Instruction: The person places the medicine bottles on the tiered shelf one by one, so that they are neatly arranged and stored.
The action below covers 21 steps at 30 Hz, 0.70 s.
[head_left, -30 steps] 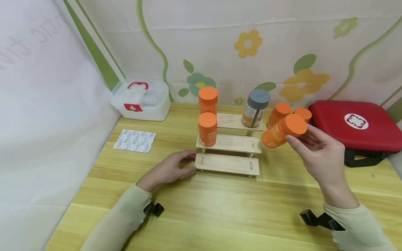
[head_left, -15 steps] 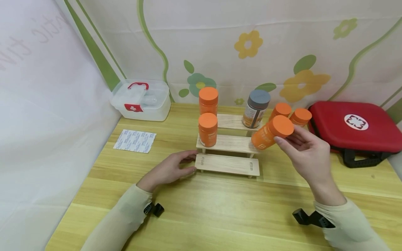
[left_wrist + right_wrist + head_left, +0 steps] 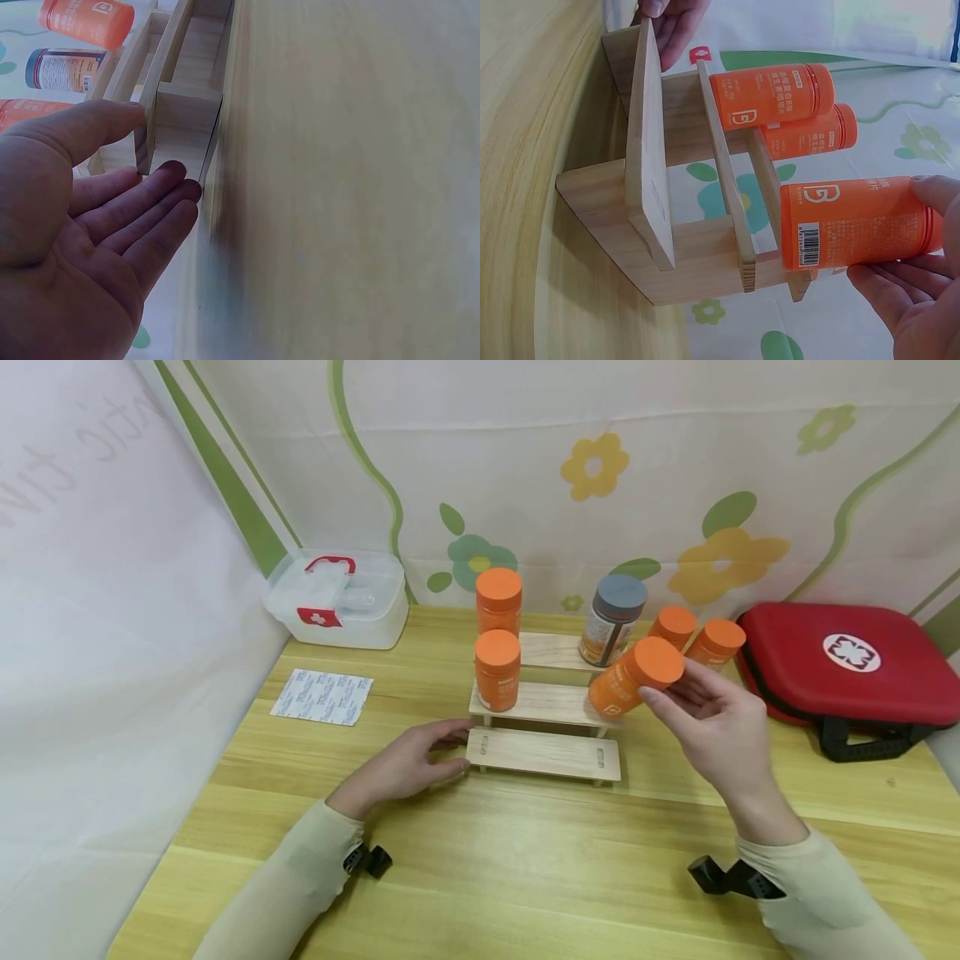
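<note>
My left hand [image 3: 405,764] pinches the left end of the lowest step of a three-tier wooden display rack [image 3: 543,753], thumb and fingertips at the board's edge. In my right hand [image 3: 723,735] an orange pill bottle [image 3: 618,689] is gripped near its lid between thumb and fingers. This bottle leans left, its base over the right end of the middle step. The right wrist view shows a barcode on its label. At the left, one orange bottle [image 3: 497,681] stands on the middle step and another [image 3: 498,593] on the top step. A grey-lidded bottle [image 3: 611,627] occupies the top step's right end.
Behind my right hand stand two more orange bottles [image 3: 673,625] [image 3: 716,642]. A red first-aid case [image 3: 795,677] with a black handle lies at the right. At the left are a clear first-aid box [image 3: 367,627] and a white printed packet [image 3: 321,697].
My right hand has carried the orange bottle leftward, from right of the rack to over the middle step's right end. My left hand has stayed at the rack.
</note>
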Each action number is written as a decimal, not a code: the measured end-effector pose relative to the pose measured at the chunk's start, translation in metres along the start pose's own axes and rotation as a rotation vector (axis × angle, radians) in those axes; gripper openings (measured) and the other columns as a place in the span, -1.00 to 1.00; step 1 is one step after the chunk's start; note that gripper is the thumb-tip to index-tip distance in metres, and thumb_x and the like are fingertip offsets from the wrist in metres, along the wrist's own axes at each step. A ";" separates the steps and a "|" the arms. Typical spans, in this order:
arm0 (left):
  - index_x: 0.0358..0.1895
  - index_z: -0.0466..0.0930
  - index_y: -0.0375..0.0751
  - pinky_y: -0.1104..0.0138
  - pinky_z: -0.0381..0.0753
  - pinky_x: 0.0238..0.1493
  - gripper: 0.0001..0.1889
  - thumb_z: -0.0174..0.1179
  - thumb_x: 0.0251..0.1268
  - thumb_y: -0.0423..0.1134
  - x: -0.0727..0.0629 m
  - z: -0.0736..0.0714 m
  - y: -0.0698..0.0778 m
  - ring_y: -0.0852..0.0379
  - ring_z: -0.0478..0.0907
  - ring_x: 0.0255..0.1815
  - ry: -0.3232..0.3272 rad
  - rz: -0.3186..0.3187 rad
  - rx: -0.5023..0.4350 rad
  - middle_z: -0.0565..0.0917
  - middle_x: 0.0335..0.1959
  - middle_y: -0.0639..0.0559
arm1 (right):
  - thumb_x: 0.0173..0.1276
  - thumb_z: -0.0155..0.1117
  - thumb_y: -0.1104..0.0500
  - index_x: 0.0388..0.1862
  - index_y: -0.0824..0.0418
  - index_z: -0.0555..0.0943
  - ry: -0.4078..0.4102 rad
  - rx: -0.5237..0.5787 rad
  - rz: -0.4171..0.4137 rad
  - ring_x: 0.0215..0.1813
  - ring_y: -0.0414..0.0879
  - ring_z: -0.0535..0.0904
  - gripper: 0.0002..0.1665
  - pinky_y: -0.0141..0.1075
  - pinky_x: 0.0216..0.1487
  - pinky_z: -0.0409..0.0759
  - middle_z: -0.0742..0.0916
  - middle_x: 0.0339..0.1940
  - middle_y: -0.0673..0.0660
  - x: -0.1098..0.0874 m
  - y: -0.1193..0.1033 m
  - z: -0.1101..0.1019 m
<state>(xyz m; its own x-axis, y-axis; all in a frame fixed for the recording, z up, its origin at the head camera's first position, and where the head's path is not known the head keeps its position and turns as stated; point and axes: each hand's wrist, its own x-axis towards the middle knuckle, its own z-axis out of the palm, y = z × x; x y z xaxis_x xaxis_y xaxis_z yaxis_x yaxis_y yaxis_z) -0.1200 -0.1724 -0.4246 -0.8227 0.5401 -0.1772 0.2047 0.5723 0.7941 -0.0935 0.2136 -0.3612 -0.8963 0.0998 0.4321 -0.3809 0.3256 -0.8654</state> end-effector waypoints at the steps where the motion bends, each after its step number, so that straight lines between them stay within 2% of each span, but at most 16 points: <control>1: 0.64 0.38 -0.13 0.00 0.50 0.60 -0.33 0.35 0.55 -0.15 0.000 0.000 0.000 -0.02 0.58 0.48 0.000 0.000 -0.001 0.69 0.39 0.01 | 0.28 0.50 0.56 0.30 0.43 0.70 -0.001 0.012 0.001 0.04 -0.36 0.82 -0.42 -0.53 0.04 0.74 0.85 0.05 -0.23 0.000 0.000 0.001; 6: 0.63 0.38 -0.14 0.00 0.49 0.60 -0.33 0.35 0.55 -0.15 0.000 0.000 0.000 -0.02 0.58 0.48 0.002 0.006 0.005 0.69 0.39 0.00 | 0.26 0.48 0.59 0.29 0.46 0.69 -0.017 0.054 -0.002 0.04 -0.34 0.82 -0.42 -0.53 0.03 0.75 0.86 0.04 -0.20 0.000 0.002 0.006; 18: 0.63 0.38 -0.15 0.00 0.49 0.60 -0.33 0.35 0.55 -0.16 0.000 0.000 -0.001 -0.03 0.58 0.49 0.004 -0.001 0.008 0.69 0.39 -0.01 | 0.29 0.54 0.50 0.34 0.37 0.69 -0.058 -0.029 -0.001 0.05 -0.43 0.78 -0.39 -0.57 0.02 0.73 0.80 0.05 -0.34 0.000 0.007 0.012; 21: 0.63 0.38 -0.14 0.00 0.49 0.60 -0.32 0.36 0.55 -0.15 0.000 0.000 0.000 -0.03 0.58 0.49 0.002 -0.003 0.006 0.69 0.39 -0.01 | 0.30 0.56 0.47 0.35 0.33 0.70 -0.059 -0.064 0.000 0.06 -0.46 0.77 -0.38 -0.57 0.03 0.73 0.81 0.07 -0.28 0.000 0.006 0.014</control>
<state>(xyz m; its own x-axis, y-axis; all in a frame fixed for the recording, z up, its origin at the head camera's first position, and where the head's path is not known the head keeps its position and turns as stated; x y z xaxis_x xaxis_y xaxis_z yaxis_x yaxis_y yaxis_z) -0.1202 -0.1727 -0.4249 -0.8245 0.5370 -0.1785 0.2053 0.5778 0.7899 -0.0993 0.2024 -0.3696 -0.9087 0.0443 0.4150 -0.3677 0.3855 -0.8463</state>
